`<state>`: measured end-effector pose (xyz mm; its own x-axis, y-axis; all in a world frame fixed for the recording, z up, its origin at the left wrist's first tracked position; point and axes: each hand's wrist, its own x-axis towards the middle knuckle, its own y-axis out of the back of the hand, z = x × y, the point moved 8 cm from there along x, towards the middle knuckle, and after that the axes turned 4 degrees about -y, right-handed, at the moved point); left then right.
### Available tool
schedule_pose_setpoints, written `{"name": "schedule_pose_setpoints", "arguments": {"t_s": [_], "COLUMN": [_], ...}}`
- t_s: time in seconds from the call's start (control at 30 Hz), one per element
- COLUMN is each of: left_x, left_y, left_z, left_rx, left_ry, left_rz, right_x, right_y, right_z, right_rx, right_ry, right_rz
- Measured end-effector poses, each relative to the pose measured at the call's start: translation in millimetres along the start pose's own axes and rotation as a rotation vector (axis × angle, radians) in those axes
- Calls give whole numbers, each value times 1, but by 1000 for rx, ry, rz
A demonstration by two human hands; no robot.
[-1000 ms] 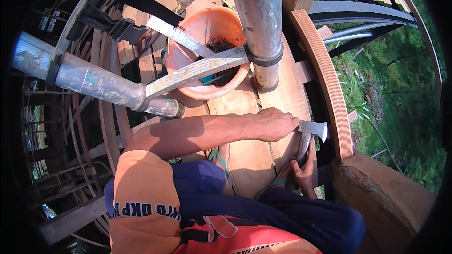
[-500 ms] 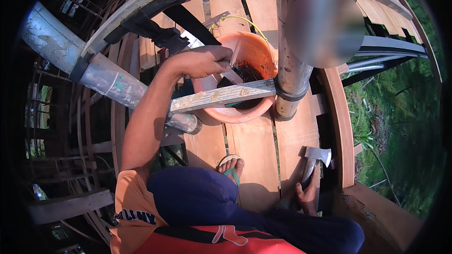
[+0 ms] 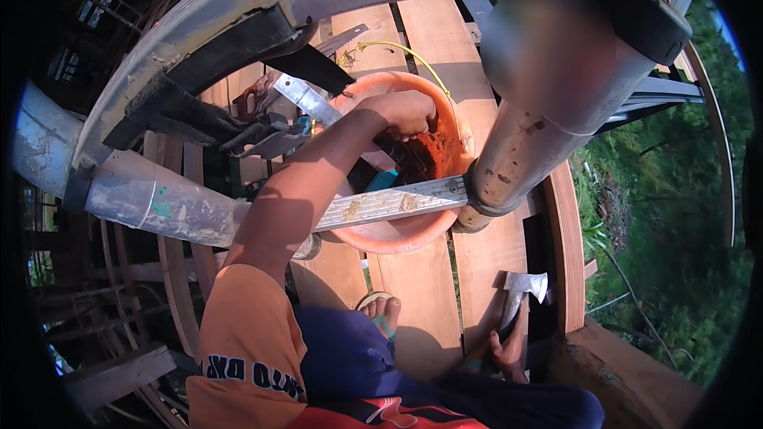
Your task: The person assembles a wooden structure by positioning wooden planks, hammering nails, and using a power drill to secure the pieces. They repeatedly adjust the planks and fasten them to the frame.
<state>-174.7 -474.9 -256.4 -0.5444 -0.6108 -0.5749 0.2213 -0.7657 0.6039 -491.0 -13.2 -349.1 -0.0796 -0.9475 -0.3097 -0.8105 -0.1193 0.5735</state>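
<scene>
My left hand (image 3: 405, 114) reaches over a ladder rung (image 3: 389, 205) into an orange bucket (image 3: 405, 245). Its fingers curl inward near the far inner wall, over a dark heap of thin pieces (image 3: 415, 160); the fingertips are partly hidden. Beside that heap in the bucket are a flat greyish piece (image 3: 377, 159) and something teal (image 3: 383, 181). Low on the right, my right hand (image 3: 510, 352) is wrapped round the handle of a hatchet (image 3: 524, 284), its silver head pointing away from me above the planks.
Ladder rails, one a thick metal tube (image 3: 528, 135), frame the bucket. A handsaw (image 3: 343, 40) and a silver metal strip (image 3: 306, 98) lie beyond. Dark gaps split the wooden planks (image 3: 413, 286). An upright-edged timber (image 3: 563, 246) borders the right side, with greenery below.
My left hand has moved right and deeper into the bucket. The view has shifted closer to the ladder. My right hand keeps hold of the hatchet.
</scene>
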Motion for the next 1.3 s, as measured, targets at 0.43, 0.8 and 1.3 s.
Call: {"name": "schedule_pose_setpoints", "arguments": {"t_s": [0.43, 0.8, 1.3], "left_x": [73, 43, 25], "left_y": [-61, -36, -17], "left_z": [-102, -92, -58], "left_rx": [614, 429, 606], "left_ry": [-80, -122, 51], "left_rz": [-83, 236, 116], "right_x": [-2, 0, -2], "right_y": [-7, -4, -5], "right_z": [10, 5, 11], "right_rx": [-44, -54, -35], "right_ry": [-18, -34, -40], "right_rz": [-25, -22, -15]}}
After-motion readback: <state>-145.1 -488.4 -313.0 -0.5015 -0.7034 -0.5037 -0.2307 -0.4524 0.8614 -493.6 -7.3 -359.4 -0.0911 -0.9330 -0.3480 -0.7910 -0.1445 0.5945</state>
